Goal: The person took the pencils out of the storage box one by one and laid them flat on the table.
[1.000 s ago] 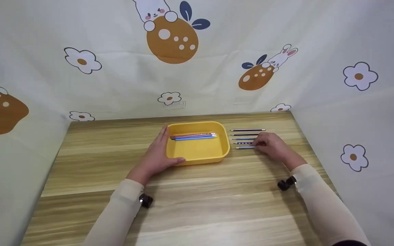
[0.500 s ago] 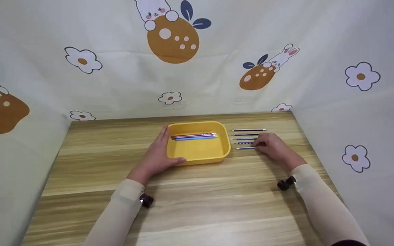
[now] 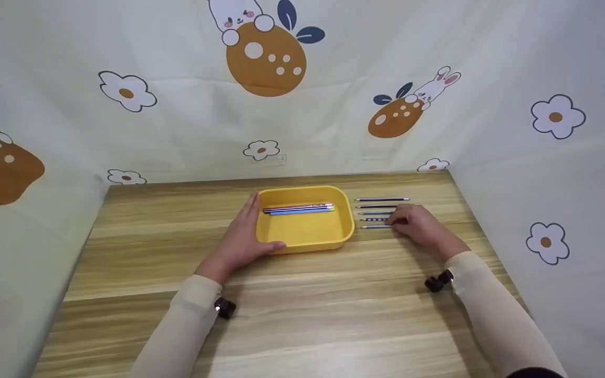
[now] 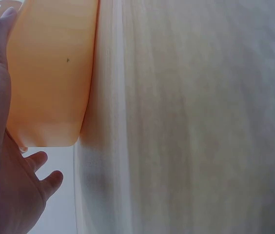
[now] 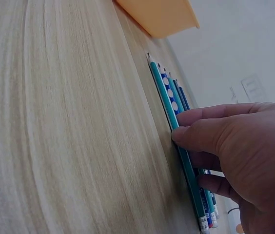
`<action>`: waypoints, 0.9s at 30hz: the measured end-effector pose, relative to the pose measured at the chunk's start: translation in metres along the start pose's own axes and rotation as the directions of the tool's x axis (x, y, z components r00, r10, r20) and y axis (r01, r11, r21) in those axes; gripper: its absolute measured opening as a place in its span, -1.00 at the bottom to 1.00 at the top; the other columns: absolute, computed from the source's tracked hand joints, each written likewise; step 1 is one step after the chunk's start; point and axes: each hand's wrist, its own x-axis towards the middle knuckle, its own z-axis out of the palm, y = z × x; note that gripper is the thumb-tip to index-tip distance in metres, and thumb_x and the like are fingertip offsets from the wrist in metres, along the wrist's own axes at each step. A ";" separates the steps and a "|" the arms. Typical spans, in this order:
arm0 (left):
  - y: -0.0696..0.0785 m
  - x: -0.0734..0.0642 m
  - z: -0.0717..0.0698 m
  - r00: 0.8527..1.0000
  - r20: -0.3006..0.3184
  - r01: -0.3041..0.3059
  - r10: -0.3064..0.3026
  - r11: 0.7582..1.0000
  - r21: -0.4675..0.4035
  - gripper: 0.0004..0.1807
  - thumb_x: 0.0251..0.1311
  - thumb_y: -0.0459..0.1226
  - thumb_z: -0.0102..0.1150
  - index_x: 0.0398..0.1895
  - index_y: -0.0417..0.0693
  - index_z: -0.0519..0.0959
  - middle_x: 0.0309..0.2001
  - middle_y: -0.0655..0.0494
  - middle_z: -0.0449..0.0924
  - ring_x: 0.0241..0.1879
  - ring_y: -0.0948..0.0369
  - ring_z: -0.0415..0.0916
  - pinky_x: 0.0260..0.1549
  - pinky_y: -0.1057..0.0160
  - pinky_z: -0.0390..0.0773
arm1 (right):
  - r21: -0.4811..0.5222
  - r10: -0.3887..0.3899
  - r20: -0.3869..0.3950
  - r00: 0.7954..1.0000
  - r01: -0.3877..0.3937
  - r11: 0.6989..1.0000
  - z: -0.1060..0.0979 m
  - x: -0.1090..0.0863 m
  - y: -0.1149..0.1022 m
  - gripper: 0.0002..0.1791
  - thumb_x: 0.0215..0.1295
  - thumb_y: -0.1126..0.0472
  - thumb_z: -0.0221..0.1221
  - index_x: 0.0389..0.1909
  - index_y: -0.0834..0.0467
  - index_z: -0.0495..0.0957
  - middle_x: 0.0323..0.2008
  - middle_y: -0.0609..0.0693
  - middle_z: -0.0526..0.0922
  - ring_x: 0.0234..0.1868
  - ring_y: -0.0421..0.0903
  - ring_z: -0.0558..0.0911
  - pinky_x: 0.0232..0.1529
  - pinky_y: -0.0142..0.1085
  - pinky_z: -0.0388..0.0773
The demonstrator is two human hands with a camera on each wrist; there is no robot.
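A yellow plastic box (image 3: 302,247) stands on the table with several pencils (image 3: 300,210) lying inside, red-striped and blue among them. My left hand (image 3: 239,239) grips its left end, the thumb along the front wall and the fingers at the left side. To the right of the box lies a row of several pencils, roughly parallel, tips toward the box. My right hand (image 3: 418,226) pinches the nearest one, a teal pencil (image 5: 161,83), between thumb and forefinger. Just behind it is a dotted blue pencil (image 5: 170,92). The hand hides parts of the row.
The wood-grain table (image 3: 302,315) ends at a patterned cloth (image 3: 187,121) behind and at both sides. At the back of the row, a dark pencil (image 3: 382,199) lies close to the box's right wall. Small black cameras (image 3: 225,307) sit at both wrists.
Almost nothing differs. Both hands keep their places, the left on the box and the right at the nearest pencil; the head view has shifted very slightly.
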 end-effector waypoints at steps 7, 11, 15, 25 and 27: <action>0.001 0.000 -0.001 1.000 0.004 0.000 0.000 1.000 -0.002 0.58 0.06 0.35 0.62 0.86 -0.02 -0.25 0.84 -0.01 -0.32 0.78 -0.10 -0.19 0.70 -0.16 0.01 | 0.011 0.021 0.015 1.000 -0.021 1.000 -0.002 0.001 -0.003 -0.79 0.35 0.54 0.39 -0.11 0.25 0.85 -0.11 0.08 0.81 0.01 0.15 0.75 0.15 0.11 0.69; 0.002 -0.001 -0.002 1.000 0.003 0.013 -0.013 1.000 -0.003 0.58 0.05 0.35 0.63 0.87 0.01 -0.24 0.84 0.01 -0.31 0.77 -0.12 -0.15 0.68 -0.20 0.04 | 0.006 0.011 -0.001 1.000 -0.011 1.000 -0.002 0.000 -0.003 -0.82 0.35 0.53 0.41 -0.14 0.25 0.84 -0.12 0.07 0.83 0.01 0.15 0.76 0.16 0.12 0.67; 0.004 -0.001 -0.002 1.000 0.004 0.027 -0.027 1.000 -0.004 0.57 0.05 0.35 0.63 0.87 0.04 -0.24 0.84 0.03 -0.30 0.77 -0.14 -0.12 0.68 -0.22 0.05 | 0.016 0.027 -0.013 1.000 -0.027 1.000 -0.002 0.000 -0.003 -0.85 0.36 0.49 0.43 -0.15 0.23 0.84 -0.14 0.05 0.83 -0.02 0.12 0.76 0.13 0.09 0.67; 0.004 -0.001 -0.002 0.999 0.009 0.032 -0.032 0.999 -0.010 0.57 0.06 0.34 0.63 0.87 0.07 -0.26 0.84 0.00 -0.31 0.77 -0.13 -0.16 0.68 -0.25 0.02 | 0.045 0.096 -0.034 0.995 -0.094 0.995 -0.003 0.002 -0.012 -0.89 0.37 0.43 0.46 -0.16 0.20 0.84 -0.17 0.02 0.79 -0.07 0.02 0.72 0.03 -0.10 0.66; 0.004 -0.001 -0.002 0.999 0.006 0.031 -0.031 0.999 -0.013 0.57 0.06 0.34 0.63 0.87 0.06 -0.25 0.84 0.00 -0.31 0.77 -0.14 -0.16 0.68 -0.25 0.02 | 0.051 0.105 -0.041 0.994 -0.103 0.993 -0.003 0.005 -0.017 -0.91 0.39 0.40 0.47 -0.14 0.21 0.83 -0.17 0.02 0.77 -0.09 0.00 0.70 0.00 -0.11 0.65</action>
